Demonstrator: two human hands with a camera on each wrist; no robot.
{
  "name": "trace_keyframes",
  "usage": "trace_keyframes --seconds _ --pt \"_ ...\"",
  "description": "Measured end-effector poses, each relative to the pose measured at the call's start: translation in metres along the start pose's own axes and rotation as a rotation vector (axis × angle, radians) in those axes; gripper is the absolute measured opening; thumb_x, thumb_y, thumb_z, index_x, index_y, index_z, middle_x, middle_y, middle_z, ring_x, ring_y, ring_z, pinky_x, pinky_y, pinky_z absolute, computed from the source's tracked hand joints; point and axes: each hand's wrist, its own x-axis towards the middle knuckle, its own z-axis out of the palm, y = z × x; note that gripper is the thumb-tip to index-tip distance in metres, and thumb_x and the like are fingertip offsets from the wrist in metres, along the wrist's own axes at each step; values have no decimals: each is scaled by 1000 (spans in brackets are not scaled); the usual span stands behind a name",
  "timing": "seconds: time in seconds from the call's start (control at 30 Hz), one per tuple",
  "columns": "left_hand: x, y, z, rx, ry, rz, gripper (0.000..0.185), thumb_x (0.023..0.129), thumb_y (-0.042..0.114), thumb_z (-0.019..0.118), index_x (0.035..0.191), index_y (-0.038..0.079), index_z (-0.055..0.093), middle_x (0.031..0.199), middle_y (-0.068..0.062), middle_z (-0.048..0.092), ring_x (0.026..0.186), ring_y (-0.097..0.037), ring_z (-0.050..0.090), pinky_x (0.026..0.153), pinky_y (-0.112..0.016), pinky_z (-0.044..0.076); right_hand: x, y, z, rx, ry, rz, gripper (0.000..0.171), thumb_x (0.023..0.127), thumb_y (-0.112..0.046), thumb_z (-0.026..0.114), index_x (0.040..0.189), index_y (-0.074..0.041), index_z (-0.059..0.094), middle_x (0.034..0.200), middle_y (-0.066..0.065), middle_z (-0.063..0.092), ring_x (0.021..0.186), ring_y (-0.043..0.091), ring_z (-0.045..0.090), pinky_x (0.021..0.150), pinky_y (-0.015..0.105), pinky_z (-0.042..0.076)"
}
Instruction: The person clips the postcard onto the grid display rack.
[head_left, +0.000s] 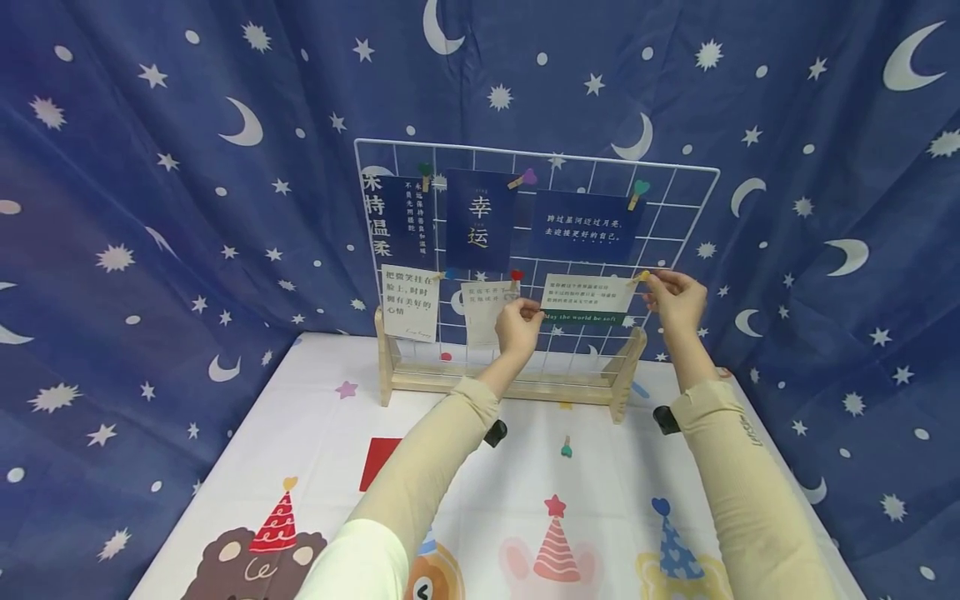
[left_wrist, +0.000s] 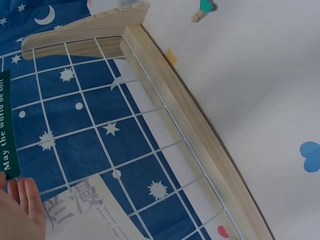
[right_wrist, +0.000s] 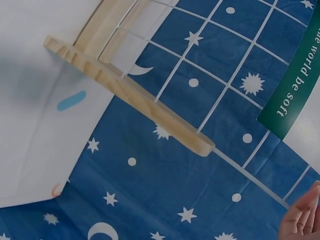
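Fingers (head_left: 525,310) hide card (head_left: 587,294) edge; clip (head_left: 642,276) half-covered

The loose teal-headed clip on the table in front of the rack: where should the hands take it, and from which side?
Probably by its wooden legs, the narrow end pointing away from the person, pinched across their flat sides from above. The teal-headed clip lies flat on the tablecloth, clear of the wooden rack, so nothing blocks a straight-down approach. Its heart head is wider and decorative, a poorer grip.
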Motion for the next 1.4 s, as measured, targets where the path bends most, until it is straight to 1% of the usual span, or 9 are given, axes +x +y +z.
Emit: trace_keyframes --seconds 0.13,0.37,0.57,0.7,0.83,0.87,0.97,1.13,1.4 --pt "0 -1 -3 -6 -2 7 10 82 7 70 90 2 69 84 -12 71 75 -22 65 67 -21 49 -2 2 -3 -20 -7 7 33 93 -16 58 119 5 58 69 -22 55 58 -6 57 60 7 50" --pt "-2 -1 -9 2 -19 -8 10 82 12 72 85 3 69 80 -11 70 70 -20 63 71 -25 47 -8 3 -7 -24 -22 46 34 94 -16 56 123 3 57 68 -23 55 59 -6 57 61 7 50" --pt "-3 -2 -12 12 -32 -13 12 82 15 72 85 4 70 79 -10 69 68 -16 60 65 -20 44 -11 4 -10 -20 -17 49 35 94 -15 56 123 5 56 68 -24 54 58 -8 56 60 6 50" --pt "-4 -5 -15 12 -37 -16 12 82 16 72 84 5 70 79 -9 69 69 -15 61 66 -20 45 -13 5 -10 -17 -17 56 34 94 -15 57 122 5 56 67 -24 54 57 -8 56 59 6 50" --pt "-4 -9 -18 -13 -52 -6 11 83 17 72 83 6 69 76 -7 68 69 -15 61 69 -24 49 -15 5 -9 -38 -20 58 34 94 -15 57 122 4 57 66 -25 54 57 -8 56 61 7 50" --pt "-4 -12 -19 -23 -43 22 11 82 18 72 81 8 69 73 -4 67 67 -13 60 66 -23 48 -16 5 -9 -43 -20 57 34 94 -15 57 122 4 58 65 -25 53 57 -7 56 61 8 50" --pt "-5 -13 -21 -29 -51 28 11 82 19 72 80 9 69 71 -2 66 66 -12 60 65 -23 49 -17 5 -8 -62 -23 54 33 93 -15 57 122 3 58 66 -25 53 58 -8 56 62 9 51" --pt "-6 -11 -25 -14 -56 0 11 82 15 72 84 5 70 79 -9 69 74 -19 63 69 -25 49 -18 8 -7 -73 -22 37 33 92 -14 59 121 3 59 67 -25 53 57 -9 56 62 10 52" --pt "-8 -13 -31 11 -84 47 12 83 13 71 86 1 71 84 -14 71 81 -26 66 71 -26 51 -20 15 -7 -94 -40 15 34 91 -15 62 120 2 60 68 -26 52 57 -12 55 59 8 49"
